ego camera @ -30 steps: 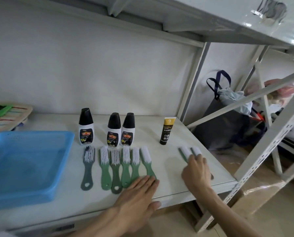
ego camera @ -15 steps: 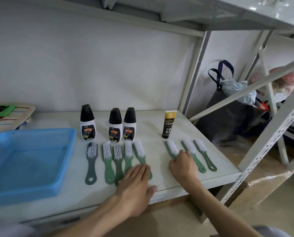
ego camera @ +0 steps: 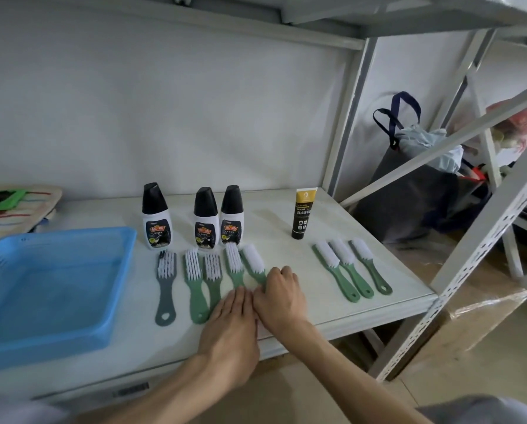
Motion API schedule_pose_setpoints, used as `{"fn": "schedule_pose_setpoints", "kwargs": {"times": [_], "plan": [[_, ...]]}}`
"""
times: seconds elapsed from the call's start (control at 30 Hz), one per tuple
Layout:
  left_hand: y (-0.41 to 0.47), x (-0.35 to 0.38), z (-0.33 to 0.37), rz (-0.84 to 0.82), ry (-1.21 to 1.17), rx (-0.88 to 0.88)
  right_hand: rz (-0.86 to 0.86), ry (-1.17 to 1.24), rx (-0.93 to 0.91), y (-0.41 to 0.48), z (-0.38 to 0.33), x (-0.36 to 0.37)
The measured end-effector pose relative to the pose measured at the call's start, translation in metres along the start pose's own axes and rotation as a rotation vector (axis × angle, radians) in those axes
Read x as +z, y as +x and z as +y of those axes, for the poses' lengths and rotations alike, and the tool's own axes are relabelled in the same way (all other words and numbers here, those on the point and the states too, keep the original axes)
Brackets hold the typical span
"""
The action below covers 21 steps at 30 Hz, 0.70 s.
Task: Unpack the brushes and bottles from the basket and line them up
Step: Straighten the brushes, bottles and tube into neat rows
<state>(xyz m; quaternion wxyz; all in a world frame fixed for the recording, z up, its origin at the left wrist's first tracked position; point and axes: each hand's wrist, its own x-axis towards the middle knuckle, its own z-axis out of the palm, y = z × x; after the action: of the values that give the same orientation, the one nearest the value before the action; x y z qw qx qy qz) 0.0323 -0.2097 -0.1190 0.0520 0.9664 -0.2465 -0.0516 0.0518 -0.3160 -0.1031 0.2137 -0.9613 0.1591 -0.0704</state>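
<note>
A white shelf [ego camera: 332, 270] runs along a plain pale wall [ego camera: 164, 102], under an upper shelf [ego camera: 378, 13] on grey-white uprights [ego camera: 347, 117]. Far right, a dark bag [ego camera: 409, 197] with blue handles sits on the floor. A cardboard box [ego camera: 482, 325] lies near right, on tan floor [ego camera: 302, 393].

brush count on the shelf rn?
8: grey brush, then four green brushes by the hands; three more right.
</note>
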Motion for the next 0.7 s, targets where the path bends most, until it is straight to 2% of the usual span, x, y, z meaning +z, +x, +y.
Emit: {"fn": "schedule_pose_setpoints", "kwargs": {"times": [0.17,0.33,0.43,0.5,0.6,0.7], "plan": [[0.01,0.003,-0.001,0.134,-0.058,0.131,0.087,-0.023,0.107,0.008,0.035,-0.017],[0.011,-0.001,0.008,0.139,-0.124,0.215,0.149,-0.02,0.227,0.011,0.076,-0.038],[0.007,-0.002,0.018,0.079,-0.152,0.267,0.212,-0.134,0.181,0.005,0.073,-0.037],[0.009,-0.001,0.021,0.028,-0.168,0.276,0.223,-0.096,0.077,-0.002,0.059,-0.028],[0.008,-0.005,0.018,0.078,-0.186,0.179,0.104,0.083,0.016,-0.007,0.037,-0.012],[-0.002,-0.014,0.008,0.141,-0.203,-0.045,0.068,0.035,-0.004,-0.002,0.03,-0.002]]}}
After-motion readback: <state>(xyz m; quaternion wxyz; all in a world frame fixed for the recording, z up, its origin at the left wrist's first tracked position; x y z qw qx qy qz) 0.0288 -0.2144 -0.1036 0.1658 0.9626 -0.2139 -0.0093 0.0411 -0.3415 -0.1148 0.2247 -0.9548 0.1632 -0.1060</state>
